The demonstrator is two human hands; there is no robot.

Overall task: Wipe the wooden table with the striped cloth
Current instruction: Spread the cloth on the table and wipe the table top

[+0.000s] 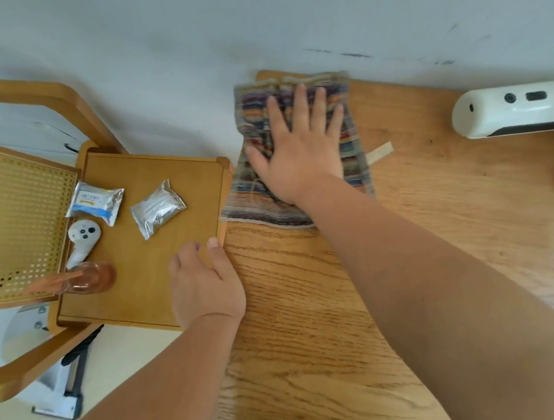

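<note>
The striped cloth [351, 157] lies flat at the far left end of the wooden table [433, 197], near the wall. My right hand [300, 148] presses down on it with fingers spread and straight, covering its middle. My left hand [205, 281] rests flat over the table's left edge, fingertips reaching onto the seat of the wooden chair [159, 252] beside it, holding nothing.
The chair seat carries two foil packets [97, 202] [158, 207], a white controller [82, 238] and an amber glass [88, 277]. A white device [513, 108] sits at the table's far right. A beige tag [380, 152] sticks out beside the cloth. The wall runs along the table's far edge.
</note>
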